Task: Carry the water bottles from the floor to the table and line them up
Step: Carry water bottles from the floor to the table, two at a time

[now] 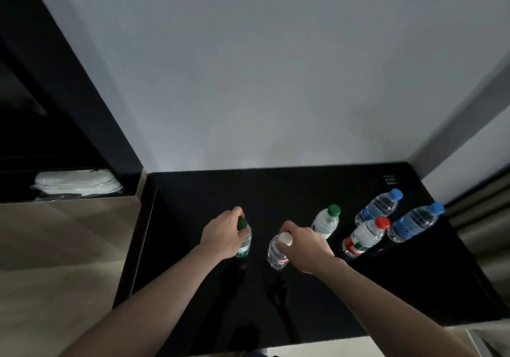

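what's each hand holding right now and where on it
The left hand grips the dark-green-capped bottle at its neck, just under the cap. The right hand grips the white-capped bottle at its neck and shoulder, beside the cap.

A pale grey wall [276, 67] rises behind. At the left stands a dark cabinet [55, 94], and in its open shelf lies a white folded bundle [78, 184], wrapped in clear plastic. Below it is a brownish panel [66, 246]. At the far right hangs a grey curtain [480, 218].
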The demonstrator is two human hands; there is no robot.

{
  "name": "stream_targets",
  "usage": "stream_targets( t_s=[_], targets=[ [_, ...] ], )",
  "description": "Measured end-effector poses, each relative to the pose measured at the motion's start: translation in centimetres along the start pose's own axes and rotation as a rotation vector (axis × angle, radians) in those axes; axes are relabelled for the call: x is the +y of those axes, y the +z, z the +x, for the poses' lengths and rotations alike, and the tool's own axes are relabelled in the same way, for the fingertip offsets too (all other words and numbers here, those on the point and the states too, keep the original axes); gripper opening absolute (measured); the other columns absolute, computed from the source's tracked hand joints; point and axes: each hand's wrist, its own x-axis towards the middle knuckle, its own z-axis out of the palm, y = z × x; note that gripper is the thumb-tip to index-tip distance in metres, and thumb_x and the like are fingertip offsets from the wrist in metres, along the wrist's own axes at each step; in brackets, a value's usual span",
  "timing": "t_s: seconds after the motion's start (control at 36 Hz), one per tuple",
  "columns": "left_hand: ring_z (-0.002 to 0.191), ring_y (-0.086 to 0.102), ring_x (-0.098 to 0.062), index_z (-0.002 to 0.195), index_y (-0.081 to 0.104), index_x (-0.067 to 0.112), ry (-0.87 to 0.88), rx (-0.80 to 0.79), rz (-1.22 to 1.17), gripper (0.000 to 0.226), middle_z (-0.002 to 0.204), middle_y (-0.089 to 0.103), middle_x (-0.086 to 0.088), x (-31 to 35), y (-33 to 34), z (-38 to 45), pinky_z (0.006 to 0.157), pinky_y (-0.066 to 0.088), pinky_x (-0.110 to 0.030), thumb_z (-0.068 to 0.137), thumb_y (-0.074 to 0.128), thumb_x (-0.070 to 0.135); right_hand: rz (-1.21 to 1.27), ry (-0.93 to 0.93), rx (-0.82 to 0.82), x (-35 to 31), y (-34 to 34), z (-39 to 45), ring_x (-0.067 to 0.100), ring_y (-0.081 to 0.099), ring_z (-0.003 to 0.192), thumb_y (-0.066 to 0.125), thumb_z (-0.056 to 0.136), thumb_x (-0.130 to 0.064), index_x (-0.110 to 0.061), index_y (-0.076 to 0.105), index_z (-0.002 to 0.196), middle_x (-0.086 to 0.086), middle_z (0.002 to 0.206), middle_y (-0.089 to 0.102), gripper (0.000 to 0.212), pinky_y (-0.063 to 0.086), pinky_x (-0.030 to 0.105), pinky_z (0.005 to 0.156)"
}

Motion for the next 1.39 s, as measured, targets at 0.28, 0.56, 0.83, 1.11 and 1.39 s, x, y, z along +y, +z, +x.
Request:
stream_targets(
  t_s=[0.28, 0.56, 0.83, 1.11, 1.39],
  targets=[
    [0.076, 0.061, -0.017, 0.111, 0.048, 0.029, 0.030, 0.052, 0.022, 0.024, 0.096, 0.056, 0.006, 3.9, 2.1, 2.8, 0.061, 0.047, -0.031, 0.094, 0.062, 0.039, 0.012, 0.067, 0.054, 2.9, -1.0, 0.9, 0.013, 0.057, 0.071, 0.047, 0.091, -0.046, -0.033, 0.045, 0.099, -0.008, 0.079, 0.059, 0.015, 0.040, 0.031, 0.056],
    [0.079, 0.064, -0.020, 0.116, 0.046, 0.027, 0.062, 0.039, 0.046, 0.034, 0.102, 0.057, 0.002, 5.3, 2.7, 3.9, 0.063, 0.052, -0.033, 0.091, 0.069, 0.031, 0.033, 0.096, 0.067, 4.9, -1.5, 0.7, 0.014, 0.059, 0.072, 0.047, 0.091, -0.050, -0.035, 0.046, 0.098, -0.007, 0.083, 0.060, 0.017, 0.049, 0.034, 0.060],
    [0.102, 0.065, -0.019, 0.149, 0.035, 0.026, 0.091, -0.021, 0.021, 0.057, 0.119, 0.062, 0.002, 4.2, 0.9, 3.1, 0.081, 0.057, -0.040, 0.099, 0.055, 0.045, -0.049, 0.106, 0.174, 3.1, -3.2, 0.3, 0.016, 0.057, 0.082, 0.054, 0.087, -0.054, -0.035, 0.053, 0.127, -0.005, 0.105, 0.063, 0.044, 0.042, 0.031, 0.064],
    [0.099, 0.060, 0.001, 0.140, 0.043, 0.041, -0.056, 0.077, -0.119, 0.051, 0.121, 0.054, 0.021, -4.4, -4.8, -8.2, 0.081, 0.054, -0.022, 0.093, 0.062, 0.043, 0.015, -0.205, 0.113, -7.5, -1.7, -0.9, 0.007, 0.052, 0.082, 0.056, 0.088, -0.049, -0.042, 0.052, 0.121, -0.016, 0.103, 0.052, 0.033, 0.043, 0.025, 0.064],
    [0.117, 0.055, -0.008, 0.135, 0.053, 0.028, -0.325, 0.265, -0.144, 0.047, 0.134, 0.048, 0.013, -20.5, -10.8, -25.5, 0.099, 0.044, -0.022, 0.089, 0.065, 0.035, -0.050, -0.615, -0.231, -27.8, 7.0, -3.4, 0.011, 0.053, 0.119, 0.061, 0.090, -0.046, -0.033, 0.048, 0.138, -0.012, 0.132, 0.049, 0.051, 0.044, 0.026, 0.098]
  ],
)
